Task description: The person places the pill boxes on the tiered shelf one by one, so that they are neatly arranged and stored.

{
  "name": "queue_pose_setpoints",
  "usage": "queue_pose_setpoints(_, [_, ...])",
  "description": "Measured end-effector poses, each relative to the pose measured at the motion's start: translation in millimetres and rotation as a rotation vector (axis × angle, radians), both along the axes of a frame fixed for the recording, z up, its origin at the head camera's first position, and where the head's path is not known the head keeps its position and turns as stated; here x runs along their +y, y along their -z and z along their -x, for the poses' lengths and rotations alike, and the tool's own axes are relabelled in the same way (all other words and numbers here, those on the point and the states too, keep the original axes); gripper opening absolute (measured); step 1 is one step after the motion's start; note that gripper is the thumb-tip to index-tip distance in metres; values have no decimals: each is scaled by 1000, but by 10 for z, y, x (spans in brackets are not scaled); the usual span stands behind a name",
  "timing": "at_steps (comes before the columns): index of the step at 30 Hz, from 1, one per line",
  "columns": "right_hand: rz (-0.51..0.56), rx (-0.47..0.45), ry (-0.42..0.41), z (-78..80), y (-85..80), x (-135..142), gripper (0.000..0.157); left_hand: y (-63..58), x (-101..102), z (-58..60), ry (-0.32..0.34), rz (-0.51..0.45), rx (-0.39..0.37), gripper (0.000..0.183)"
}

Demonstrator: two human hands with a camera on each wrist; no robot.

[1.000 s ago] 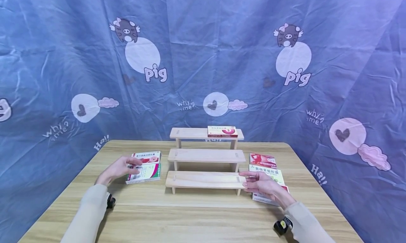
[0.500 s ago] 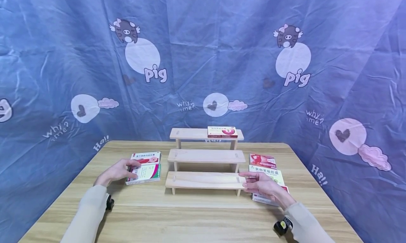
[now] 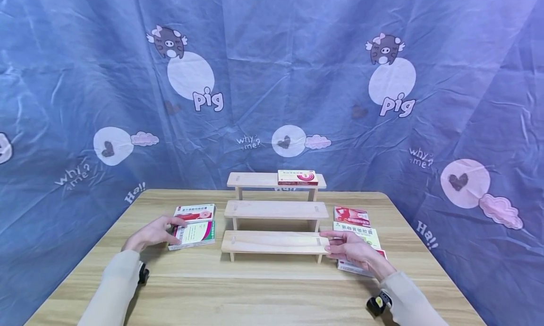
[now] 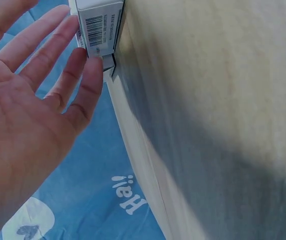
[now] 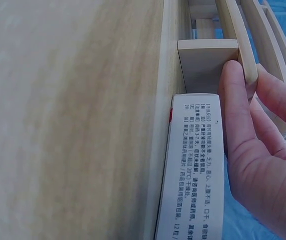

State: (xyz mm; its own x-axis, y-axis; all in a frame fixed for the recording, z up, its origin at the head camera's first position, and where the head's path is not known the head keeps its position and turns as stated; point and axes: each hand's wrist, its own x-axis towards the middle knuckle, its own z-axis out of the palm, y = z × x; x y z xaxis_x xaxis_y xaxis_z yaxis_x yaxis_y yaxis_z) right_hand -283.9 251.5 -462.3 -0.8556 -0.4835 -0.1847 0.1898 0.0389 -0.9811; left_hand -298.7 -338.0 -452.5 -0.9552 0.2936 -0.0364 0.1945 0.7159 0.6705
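My left hand (image 3: 154, 232) is over the near left medicine box (image 3: 196, 232), white with a green and magenta end. In the left wrist view its fingers (image 4: 77, 85) are spread and fairly straight, tips right at the box's barcode end (image 4: 100, 31). With thumb and fingers on either side of the board, my right hand (image 3: 354, 250) pinches the right end of the lowest step of a three-step wooden display stand (image 3: 274, 241). The right wrist view shows that board edge (image 5: 243, 45) between the thumb and fingers.
Behind the near left box lies a red-and-white medicine box (image 3: 195, 211). On the right are a red box (image 3: 352, 216), a pale green box (image 3: 361, 234) and a white-and-red box (image 3: 354, 268). Another medicine box (image 3: 297, 176) lies on the top step. A blue curtain (image 3: 272, 80) hangs behind the table.
My left hand has lowered slightly and shifted left and nearer at the near left box, its fingers moving back off the top. The right hand keeps its hold on the stand.
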Motion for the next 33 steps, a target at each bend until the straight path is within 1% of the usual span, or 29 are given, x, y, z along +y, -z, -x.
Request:
queue_pose_setpoints(3, [3, 2, -10, -6, -5, 1, 52, -12, 1, -12, 8, 1, -21, 58])
queue_pose_setpoints(9, [11, -7, -28, -16, -26, 3, 53, -21, -1, -52, 9, 31, -92, 76])
queue_pose_setpoints(13, [10, -12, -23, -21, -34, 4, 52, -6, -10, -60, 7, 1, -145, 84])
queue_pose_setpoints(16, [17, -17, -21, -27, -35, 10, 51, -4, -11, -68, -8, -16, -180, 88])
queue_pose_setpoints(23, [4, -9, -16, -32, -34, 11, 51, -2, -4, -63, 6, -11, -172, 91])
queue_pose_setpoints(27, [1, -18, -5, -34, -29, 9, 50, -14, -5, -81, -20, -9, -187, 95])
queue_pose_setpoints(30, [7, -22, -9, -32, -29, 9, 51, -33, -11, -93, -25, -37, -182, 95])
queue_pose_setpoints(33, [12, -26, -14, -31, -29, 9, 52, -58, -14, -83, -1, -75, -155, 95])
